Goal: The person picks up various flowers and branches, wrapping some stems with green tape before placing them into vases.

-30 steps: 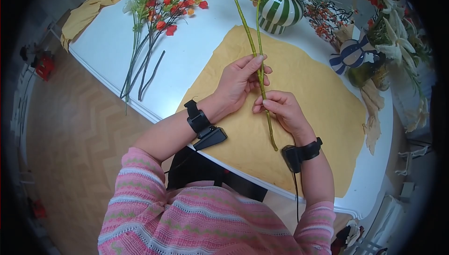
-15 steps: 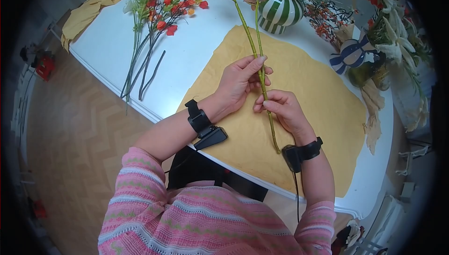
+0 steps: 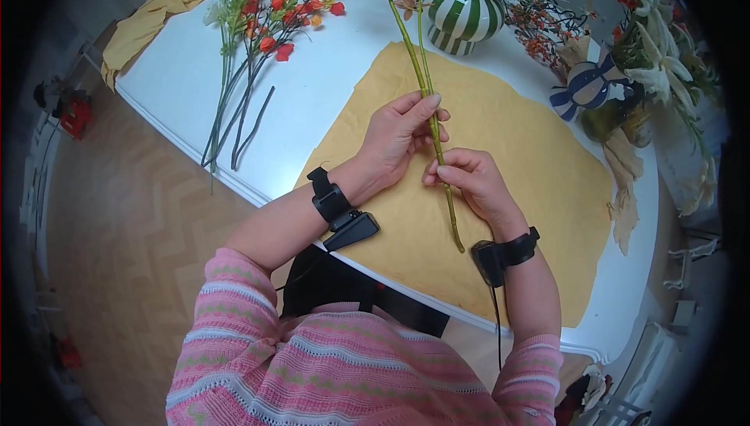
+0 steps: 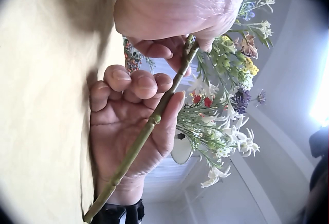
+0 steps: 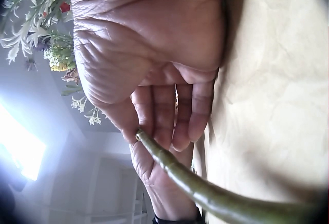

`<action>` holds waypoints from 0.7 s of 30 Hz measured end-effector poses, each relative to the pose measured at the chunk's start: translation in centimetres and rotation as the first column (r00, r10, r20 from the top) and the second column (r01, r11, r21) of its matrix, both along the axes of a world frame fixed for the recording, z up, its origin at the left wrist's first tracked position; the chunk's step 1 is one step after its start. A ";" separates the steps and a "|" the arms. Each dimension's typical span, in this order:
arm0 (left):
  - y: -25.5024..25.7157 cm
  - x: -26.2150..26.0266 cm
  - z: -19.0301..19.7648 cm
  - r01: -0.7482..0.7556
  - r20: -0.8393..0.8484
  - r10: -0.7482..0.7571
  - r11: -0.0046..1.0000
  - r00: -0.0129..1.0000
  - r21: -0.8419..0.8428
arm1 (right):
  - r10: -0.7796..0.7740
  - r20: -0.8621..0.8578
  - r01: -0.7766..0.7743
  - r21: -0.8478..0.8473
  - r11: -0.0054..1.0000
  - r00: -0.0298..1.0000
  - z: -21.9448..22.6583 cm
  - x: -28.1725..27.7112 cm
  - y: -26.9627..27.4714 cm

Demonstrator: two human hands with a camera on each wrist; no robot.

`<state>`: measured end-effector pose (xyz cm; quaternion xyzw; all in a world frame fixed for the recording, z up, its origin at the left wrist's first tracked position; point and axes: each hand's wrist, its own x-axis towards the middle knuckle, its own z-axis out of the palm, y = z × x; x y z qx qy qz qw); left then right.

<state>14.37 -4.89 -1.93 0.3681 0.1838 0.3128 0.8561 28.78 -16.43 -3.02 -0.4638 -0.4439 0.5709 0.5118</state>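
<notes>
Long green flower stem is held just above the yellow paper on the white counter. Left hand pinches it higher up, right hand curls round it lower down. Striped vase sits beyond.

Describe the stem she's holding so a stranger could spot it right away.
Start at the white table and find the yellow cloth spread on it. Over that cloth, the left hand and right hand pinch a long green stem. Unlike the loose orange-flowered stems lying apart, it is held.
</notes>
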 end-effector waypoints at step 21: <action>-0.1 -0.1 0.3 -0.090 -0.045 0.092 0.995 0.995 0.039 | 0.040 -0.137 -0.039 0.010 0.999 0.990 -0.1 0.2 0.0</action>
